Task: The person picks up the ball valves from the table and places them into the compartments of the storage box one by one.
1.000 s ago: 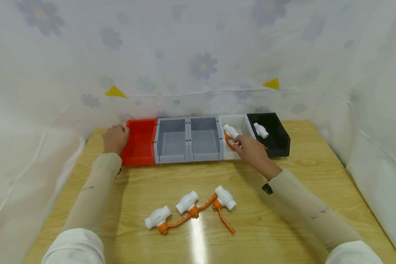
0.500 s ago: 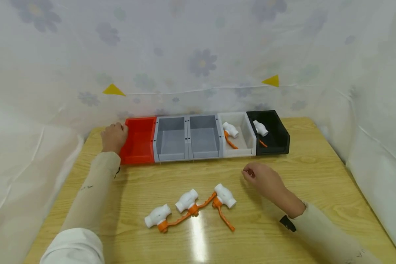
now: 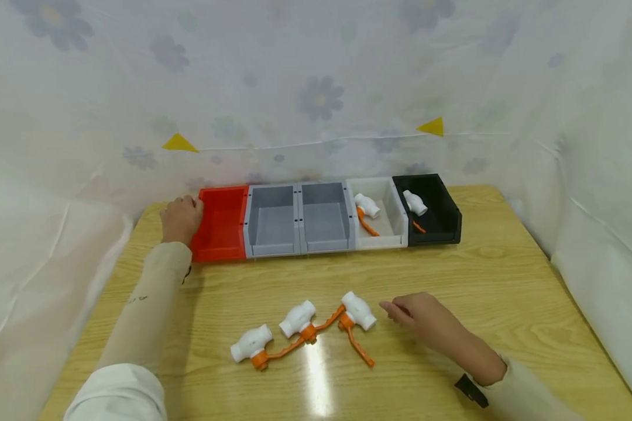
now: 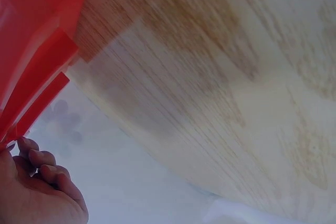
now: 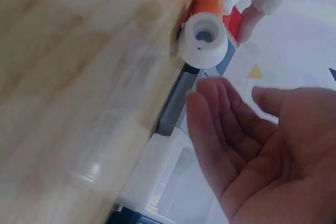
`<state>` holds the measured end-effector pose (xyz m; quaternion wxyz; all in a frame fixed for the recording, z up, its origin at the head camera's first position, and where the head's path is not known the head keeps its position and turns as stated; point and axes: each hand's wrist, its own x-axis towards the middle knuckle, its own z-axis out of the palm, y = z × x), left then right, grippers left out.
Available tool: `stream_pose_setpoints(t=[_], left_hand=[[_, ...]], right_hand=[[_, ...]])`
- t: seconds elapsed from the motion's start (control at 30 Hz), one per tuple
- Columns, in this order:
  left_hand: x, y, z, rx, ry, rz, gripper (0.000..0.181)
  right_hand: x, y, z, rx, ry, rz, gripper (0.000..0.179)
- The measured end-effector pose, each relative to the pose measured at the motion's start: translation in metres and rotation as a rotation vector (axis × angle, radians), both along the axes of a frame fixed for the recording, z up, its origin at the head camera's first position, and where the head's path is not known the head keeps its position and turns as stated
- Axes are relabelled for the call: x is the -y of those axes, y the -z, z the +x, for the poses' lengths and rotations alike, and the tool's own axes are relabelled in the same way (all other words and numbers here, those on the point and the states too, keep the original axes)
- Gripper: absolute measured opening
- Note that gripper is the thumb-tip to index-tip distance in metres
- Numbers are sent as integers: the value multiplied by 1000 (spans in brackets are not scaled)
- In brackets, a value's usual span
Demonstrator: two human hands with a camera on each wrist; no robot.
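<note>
In the head view, the left valve, the middle valve and the right valve are lying in a row on the worktop, probably being kept within easy reach. A fourth valve is resting in the white bin, and a fifth valve in the black bin. The grey bins are standing between the white one and the red bin, their low fronts all facing the person, likely for easy access. The left hand is gripping the red bin's outer side, seemingly steadying the row; the right hand is hovering just beside the right valve.

In the left wrist view, the fingers are curling in and pinching the red rim; the thumb is mostly falling out of frame.

In the right wrist view, the fingers are curving loosely side by side, the thumb standing well apart, and they are holding nothing. A valve's white end is showing just beyond the fingertips.
</note>
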<state>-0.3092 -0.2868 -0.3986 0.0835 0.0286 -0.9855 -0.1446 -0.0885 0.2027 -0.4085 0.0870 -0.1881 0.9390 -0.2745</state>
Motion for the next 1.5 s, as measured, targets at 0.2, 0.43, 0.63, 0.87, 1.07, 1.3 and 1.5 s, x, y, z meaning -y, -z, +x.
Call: stream_pose_setpoints(t=[0.2, 0.43, 0.63, 0.87, 1.07, 1.3, 1.5], left_hand=[[2, 0, 0, 8, -8, -2, 49], [2, 4, -2, -6, -4, 11, 49], [2, 5, -4, -13, 1, 14, 49], [1, 4, -3, -9, -9, 18, 49], [0, 3, -2, -6, -15, 10, 47], [0, 3, -3, -16, -11, 14, 46], [0, 1, -1, -3, -5, 22, 47]], right_hand=[[11, 10, 12, 24, -176, -31, 40], [25, 13, 26, 165, -264, -56, 30], [39, 14, 36, 162, -229, -80, 23], [54, 16, 47, 54, -104, -3, 28], [61, 17, 50, -77, -60, 62, 26], [61, 18, 50, -135, -75, 68, 25], [59, 18, 49, -147, -62, 75, 19]])
